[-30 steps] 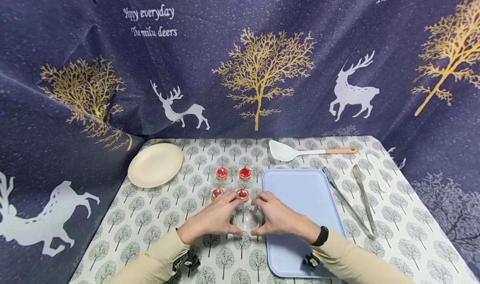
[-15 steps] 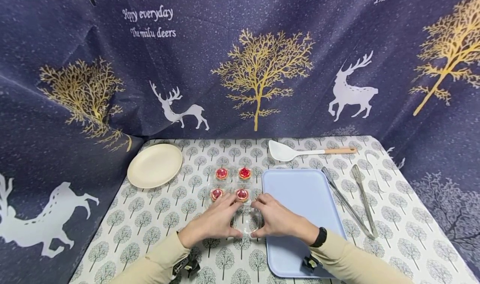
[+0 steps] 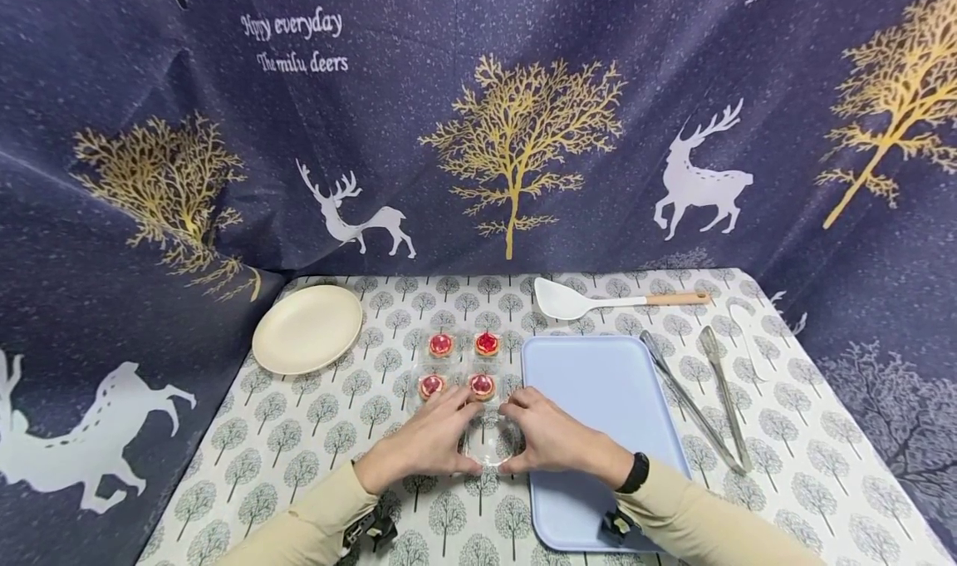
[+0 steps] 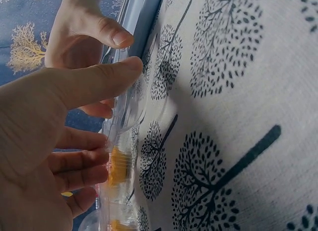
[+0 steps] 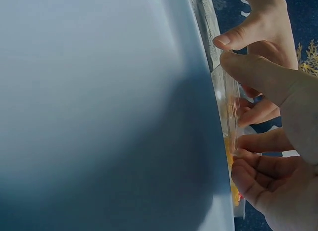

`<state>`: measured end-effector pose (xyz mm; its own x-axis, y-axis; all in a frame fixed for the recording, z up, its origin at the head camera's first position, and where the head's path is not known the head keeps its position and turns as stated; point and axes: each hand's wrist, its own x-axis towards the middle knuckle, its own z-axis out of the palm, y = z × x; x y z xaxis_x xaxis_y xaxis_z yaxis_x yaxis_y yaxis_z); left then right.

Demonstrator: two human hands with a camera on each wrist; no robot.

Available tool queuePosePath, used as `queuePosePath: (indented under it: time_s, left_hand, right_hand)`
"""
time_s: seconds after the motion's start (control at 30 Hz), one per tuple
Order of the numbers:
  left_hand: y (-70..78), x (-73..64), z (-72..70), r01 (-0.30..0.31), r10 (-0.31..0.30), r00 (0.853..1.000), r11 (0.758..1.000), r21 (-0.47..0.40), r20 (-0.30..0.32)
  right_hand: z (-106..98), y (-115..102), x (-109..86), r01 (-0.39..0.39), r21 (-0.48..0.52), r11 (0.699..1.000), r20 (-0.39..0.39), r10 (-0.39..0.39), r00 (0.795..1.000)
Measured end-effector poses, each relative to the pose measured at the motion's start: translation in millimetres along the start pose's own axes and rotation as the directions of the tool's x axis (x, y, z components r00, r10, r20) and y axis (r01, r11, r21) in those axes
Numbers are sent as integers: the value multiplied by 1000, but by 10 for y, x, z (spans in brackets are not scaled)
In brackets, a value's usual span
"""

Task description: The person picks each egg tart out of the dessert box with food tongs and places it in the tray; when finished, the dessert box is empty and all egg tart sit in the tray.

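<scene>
Several small tarts with red tops (image 3: 441, 344) sit in a clear plastic container (image 3: 415, 365) at mid-table. At its near end, a rounded clear part (image 3: 492, 443) lies between both hands. My left hand (image 3: 429, 431) grips the left side of this part, thumb at the near edge and fingers toward the tarts. My right hand (image 3: 559, 435) grips its right side the same way. The two thumb tips are close together. In the left wrist view, the clear plastic (image 4: 130, 109) is close over the tablecloth.
A blue tray (image 3: 591, 366) lies under my right forearm. To its right are metal tongs (image 3: 721, 400). A white spatula (image 3: 568, 302) with a wooden handle is behind it, and a cream plate (image 3: 308, 330) stands at the back left. A white utensil (image 3: 748, 342) lies far right.
Both hands stay nearly in place. Between them, the rounded clear part shows more fully than a second ago. Tarts, tray and utensils have not moved.
</scene>
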<state>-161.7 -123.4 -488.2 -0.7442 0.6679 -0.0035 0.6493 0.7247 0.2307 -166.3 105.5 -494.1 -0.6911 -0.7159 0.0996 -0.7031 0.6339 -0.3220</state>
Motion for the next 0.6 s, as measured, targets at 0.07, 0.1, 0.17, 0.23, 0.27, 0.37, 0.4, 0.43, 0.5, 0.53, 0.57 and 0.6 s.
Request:
queuePosePath:
  time_s: [0.07, 0.1, 0.17, 0.23, 0.27, 0.37, 0.4, 0.43, 0.5, 0.53, 0.57, 0.6]
  left_hand:
    - [0, 1, 0, 4, -4, 1000, 1000, -4, 4]
    - [0, 1, 2, 5, -5, 1000, 1000, -4, 5]
    - [3, -3, 0, 7, -7, 1000, 1000, -3, 10]
    - [7, -11, -5, 10, -10, 1000, 1000, -7, 16]
    - [10, -13, -6, 9, -9, 1000, 1000, -10, 19]
    - [12, -21, -5, 11, -11, 1000, 1000, -9, 24]
    - [11, -21, -3, 8, -8, 1000, 1000, -4, 21]
    - [10, -22, 1, 2, -2, 1000, 1000, 1, 16]
    - [5, -26, 2, -3, 2, 1000, 1000, 10, 9]
    - [3, -29, 0, -5, 5, 1000, 1000, 13, 8]
    - [1, -32, -2, -8, 8, 1000, 1000, 14, 6]
    - [-3, -36, -5, -8, 8, 1000, 1000, 13, 5]
  right_hand:
    - [4, -1, -1, 1, -2, 1000, -1, -1, 1000]
    - [5, -2, -4, 2, -5, 1000, -3, -2, 1000]
    - [9, 1, -4, 11, -7, 1000, -10, -11, 1000]
    - [10, 2, -8, 16, -9, 1000, -16, -16, 1000]
    - [13, 5, -11, 19, -11, 1000, -19, -19, 1000]
    - [19, 10, -21, 24, -9, 1000, -28, -25, 999]
    - [18, 11, -24, 25, -9, 1000, -31, -25, 999]
    - [19, 14, -25, 25, -6, 1000, -33, -25, 999]
    - [15, 18, -28, 20, 4, 1000, -33, -20, 999]
    - [11, 21, -29, 16, 8, 1000, -31, -16, 999]
    - [7, 24, -27, 10, 11, 1000, -28, -10, 1000]
    - [5, 30, -26, 5, 11, 1000, -26, -4, 1000]
